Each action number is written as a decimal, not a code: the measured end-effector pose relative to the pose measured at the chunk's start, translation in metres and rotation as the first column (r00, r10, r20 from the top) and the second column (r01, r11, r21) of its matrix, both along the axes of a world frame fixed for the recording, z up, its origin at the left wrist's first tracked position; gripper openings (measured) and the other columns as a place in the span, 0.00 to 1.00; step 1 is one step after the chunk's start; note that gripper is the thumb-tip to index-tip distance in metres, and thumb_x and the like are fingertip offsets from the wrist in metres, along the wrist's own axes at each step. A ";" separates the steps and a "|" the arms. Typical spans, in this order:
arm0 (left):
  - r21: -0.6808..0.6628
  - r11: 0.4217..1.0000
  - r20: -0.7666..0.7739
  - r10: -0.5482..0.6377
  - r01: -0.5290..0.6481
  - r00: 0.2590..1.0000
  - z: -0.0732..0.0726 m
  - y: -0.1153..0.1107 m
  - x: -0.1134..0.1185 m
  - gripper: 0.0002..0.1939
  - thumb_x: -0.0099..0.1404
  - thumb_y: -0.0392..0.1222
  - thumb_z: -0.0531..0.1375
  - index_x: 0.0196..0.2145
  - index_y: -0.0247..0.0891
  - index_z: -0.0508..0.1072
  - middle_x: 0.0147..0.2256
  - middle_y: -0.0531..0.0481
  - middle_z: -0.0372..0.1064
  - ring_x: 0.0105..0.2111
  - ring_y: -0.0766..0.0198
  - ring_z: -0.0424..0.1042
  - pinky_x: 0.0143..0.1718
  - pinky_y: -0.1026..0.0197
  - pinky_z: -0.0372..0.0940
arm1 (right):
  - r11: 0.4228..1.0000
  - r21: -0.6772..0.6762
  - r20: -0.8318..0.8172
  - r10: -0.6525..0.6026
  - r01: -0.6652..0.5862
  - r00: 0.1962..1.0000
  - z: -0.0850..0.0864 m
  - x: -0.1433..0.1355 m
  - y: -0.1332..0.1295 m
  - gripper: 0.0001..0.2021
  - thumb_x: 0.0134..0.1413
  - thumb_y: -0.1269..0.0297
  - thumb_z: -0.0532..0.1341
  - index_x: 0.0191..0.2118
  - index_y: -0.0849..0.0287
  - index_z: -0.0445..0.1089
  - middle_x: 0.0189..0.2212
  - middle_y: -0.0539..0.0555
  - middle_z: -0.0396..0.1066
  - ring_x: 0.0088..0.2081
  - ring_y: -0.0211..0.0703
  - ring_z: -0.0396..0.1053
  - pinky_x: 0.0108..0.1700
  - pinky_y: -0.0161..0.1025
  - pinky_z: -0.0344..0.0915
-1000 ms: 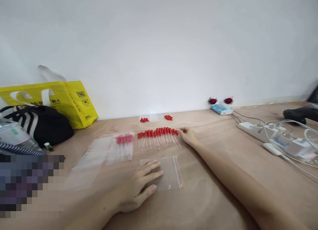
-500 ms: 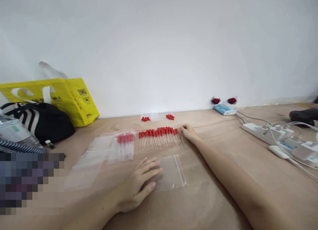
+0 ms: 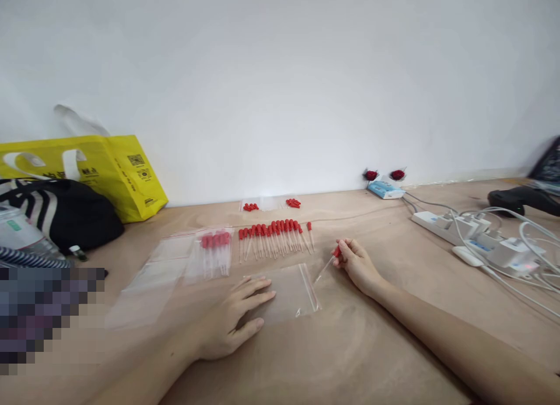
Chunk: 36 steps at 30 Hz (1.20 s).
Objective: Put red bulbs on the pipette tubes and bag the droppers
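Pinched in the fingers of my right hand (image 3: 355, 264) is a glass dropper (image 3: 326, 267) with a red rubber bulb; its thin clear tip points down and left. My left hand (image 3: 238, 317) rests with fingers spread on the left part of a clear zip bag (image 3: 289, 294), whose red-lined opening faces right. Beyond the bag, several red-bulbed droppers (image 3: 275, 234) lie side by side in a row, bulbs away from me. To the left, a zip bag of droppers (image 3: 215, 253) lies on other flat clear bags (image 3: 153, 276).
Near the wall lies a bag with red bulbs (image 3: 293, 203) at its ends. A yellow tote (image 3: 131, 177), a black striped bag (image 3: 83, 212) and a small vial (image 3: 79, 252) are at left. At right are a tissue pack (image 3: 385, 189), a power strip (image 3: 426, 222) with cables and a black device (image 3: 507, 202).
My right hand has taken a dropper from the row's right end and brought it nearer, right of the zip bag. My left hand stays on the bag. The view has shifted slightly right.
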<state>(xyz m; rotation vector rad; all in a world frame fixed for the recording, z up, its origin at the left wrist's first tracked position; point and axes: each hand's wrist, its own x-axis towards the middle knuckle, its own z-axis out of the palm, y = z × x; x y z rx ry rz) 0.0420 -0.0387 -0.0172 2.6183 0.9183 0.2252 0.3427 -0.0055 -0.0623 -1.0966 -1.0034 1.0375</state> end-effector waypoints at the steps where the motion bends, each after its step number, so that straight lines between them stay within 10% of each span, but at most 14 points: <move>1: 0.008 1.000 0.009 0.007 -0.007 1.000 0.000 0.000 0.000 0.23 0.63 0.42 0.50 0.56 0.50 0.56 0.59 0.51 0.49 0.58 0.54 0.47 0.57 0.44 0.42 | 1.000 -0.004 -0.009 -0.001 0.001 1.000 0.001 -0.001 -0.001 0.20 0.42 0.45 0.58 0.32 0.56 0.57 0.23 0.47 0.63 0.19 0.33 0.61 0.22 0.33 0.57; 17: 0.033 0.999 -0.002 0.016 -0.016 1.000 0.004 -0.002 0.005 0.24 0.63 0.44 0.50 0.57 0.48 0.54 0.58 0.50 0.49 0.57 0.55 0.49 0.57 0.45 0.45 | 0.979 -0.075 -0.183 0.171 -0.187 0.968 0.012 -0.017 -0.012 0.20 0.36 0.49 0.64 0.30 0.57 0.59 0.24 0.48 0.69 0.24 0.35 0.67 0.28 0.34 0.62; 27: 0.047 0.996 0.049 0.077 -0.080 0.996 -0.005 -0.002 0.007 0.25 0.62 0.46 0.52 0.57 0.45 0.54 0.58 0.49 0.50 0.57 0.55 0.49 0.56 0.47 0.47 | 0.912 -0.026 0.410 0.384 -0.410 0.827 0.006 -0.019 -0.018 0.14 0.38 0.54 0.64 0.27 0.60 0.71 0.19 0.48 0.66 0.22 0.32 0.58 0.25 0.33 0.55; 36: 0.010 1.000 0.016 0.019 -0.019 1.000 -0.008 0.003 0.012 0.27 0.62 0.49 0.51 0.58 0.45 0.51 0.59 0.49 0.48 0.58 0.54 0.46 0.57 0.45 0.45 | 0.917 -0.025 0.513 0.353 -0.397 0.783 0.008 -0.032 -0.020 0.09 0.42 0.60 0.61 0.28 0.60 0.70 0.21 0.49 0.67 0.21 0.32 0.59 0.25 0.31 0.55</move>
